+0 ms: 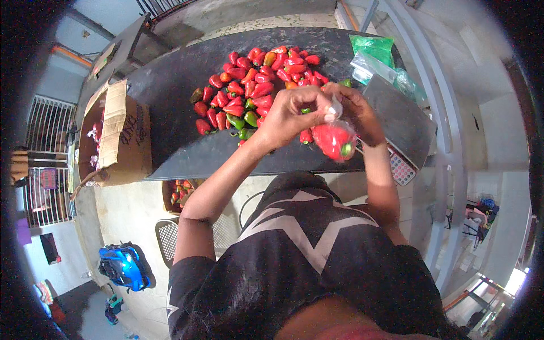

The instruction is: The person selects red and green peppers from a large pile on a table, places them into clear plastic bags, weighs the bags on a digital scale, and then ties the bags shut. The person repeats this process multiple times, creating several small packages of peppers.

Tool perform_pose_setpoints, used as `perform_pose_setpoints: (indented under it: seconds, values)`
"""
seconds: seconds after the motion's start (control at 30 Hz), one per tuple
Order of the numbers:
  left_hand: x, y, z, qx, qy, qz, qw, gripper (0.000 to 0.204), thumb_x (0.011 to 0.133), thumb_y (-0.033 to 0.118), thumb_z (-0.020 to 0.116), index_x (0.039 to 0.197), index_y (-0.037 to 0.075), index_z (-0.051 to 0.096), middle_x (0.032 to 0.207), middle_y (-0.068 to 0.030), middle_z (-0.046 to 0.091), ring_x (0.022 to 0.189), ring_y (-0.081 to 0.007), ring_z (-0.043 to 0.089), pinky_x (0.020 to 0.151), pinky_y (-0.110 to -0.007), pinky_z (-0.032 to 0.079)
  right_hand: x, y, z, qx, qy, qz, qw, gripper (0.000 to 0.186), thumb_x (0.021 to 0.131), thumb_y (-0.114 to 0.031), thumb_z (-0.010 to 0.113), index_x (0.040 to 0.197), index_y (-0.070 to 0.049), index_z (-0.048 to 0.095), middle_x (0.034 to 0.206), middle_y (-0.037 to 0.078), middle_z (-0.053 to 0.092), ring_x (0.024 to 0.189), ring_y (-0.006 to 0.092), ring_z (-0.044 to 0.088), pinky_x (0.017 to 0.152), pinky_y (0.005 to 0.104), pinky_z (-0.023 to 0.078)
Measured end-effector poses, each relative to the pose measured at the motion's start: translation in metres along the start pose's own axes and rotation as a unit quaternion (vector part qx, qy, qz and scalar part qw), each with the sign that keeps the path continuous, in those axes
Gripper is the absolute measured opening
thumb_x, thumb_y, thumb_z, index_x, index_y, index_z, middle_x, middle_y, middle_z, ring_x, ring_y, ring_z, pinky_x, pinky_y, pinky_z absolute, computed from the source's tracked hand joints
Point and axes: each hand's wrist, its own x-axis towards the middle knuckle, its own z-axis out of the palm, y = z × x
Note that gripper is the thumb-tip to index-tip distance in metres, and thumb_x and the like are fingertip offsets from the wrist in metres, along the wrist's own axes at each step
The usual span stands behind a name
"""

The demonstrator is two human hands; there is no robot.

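One clear bag [343,135] of peppers [327,143] hangs pinched by your left hand [296,110] and right hand [361,113], seemingly mid-knot; next, likely, pull tight.

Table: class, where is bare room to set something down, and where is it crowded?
Bare: table between box and pepper pile, down to the near edge. Crowded: the pile itself, the right end with plastic bags, and around the left hand, right hand and clear bag.
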Motion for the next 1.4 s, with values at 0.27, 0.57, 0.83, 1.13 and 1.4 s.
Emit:
perform_pose_setpoints:
  seconds: [0.27, 0.57, 0.83, 1.13, 1.4]
  values:
    - [0.033, -0.041, -0.004, -0.074, 0.222, -0.030, 0.972, 0.004, 0.084, 0.003, 0.067, 0.084, 0.000, 0.064, 0.076, 0.0000, 0.064, 0.069, -0.0045, 0.058, 0.060, -0.022, 0.046, 0.010, 0.095, 0.058, 0.564, -0.032, 0.072, 0.822, 0.022, 0.096, -0.028, 0.055, 0.092, -0.006, 0.057, 0.073, 0.006, 0.054, 0.067, 0.0199, 0.057, 0.052, 0.0287, 0.051]
    - [0.009, -0.083, 0.000, 0.219, 0.220, -0.024, 0.950, 0.010, 0.078, 0.003, 0.068, 0.084, -0.002, 0.063, 0.074, -0.0134, 0.063, 0.065, -0.0199, 0.063, 0.059, -0.032, 0.049, -0.006, 0.063, 0.041, -0.367, 0.249, -0.028, 0.896, 0.017, 0.093, -0.018, 0.057, 0.088, -0.002, 0.056, 0.074, 0.010, 0.057, 0.066, 0.0225, 0.059, 0.058, 0.0359, 0.047]
    - [0.000, -0.039, -0.008, -0.083, 0.015, -0.076, 0.994, 0.008, 0.087, 0.004, 0.066, 0.093, 0.000, 0.064, 0.085, -0.0008, 0.065, 0.078, -0.0071, 0.059, 0.071, -0.024, 0.049, 0.012, 0.004, -0.012, -0.395, 0.018, -0.071, 0.916, 0.014, 0.091, -0.010, 0.058, 0.090, 0.004, 0.059, 0.091, 0.008, 0.057, 0.084, 0.0164, 0.057, 0.075, 0.0286, 0.046]
    - [0.030, -0.043, 0.026, -0.186, 0.186, -0.071, 0.962, 0.003, 0.088, 0.004, 0.062, 0.088, 0.001, 0.063, 0.072, 0.0017, 0.062, 0.058, -0.0029, 0.054, 0.050, -0.019, 0.043, 0.012, 0.087, 0.014, 0.403, 0.136, 0.093, 0.900, 0.037, 0.087, -0.035, 0.067, 0.114, -0.012, 0.058, 0.081, 0.002, 0.067, 0.046, 0.0099, 0.061, 0.036, 0.0186, 0.050]
    - [0.016, -0.086, 0.045, -0.006, 0.345, -0.110, 0.932, 0.009, 0.085, 0.005, 0.066, 0.078, 0.000, 0.062, 0.059, -0.0008, 0.057, 0.044, -0.0045, 0.049, 0.040, -0.023, 0.037, -0.014, 0.110, 0.029, 0.494, 0.242, 0.191, 0.813, 0.021, 0.095, -0.028, 0.058, 0.084, -0.011, 0.060, 0.064, -0.002, 0.056, 0.042, 0.0068, 0.050, 0.034, 0.0176, 0.040]
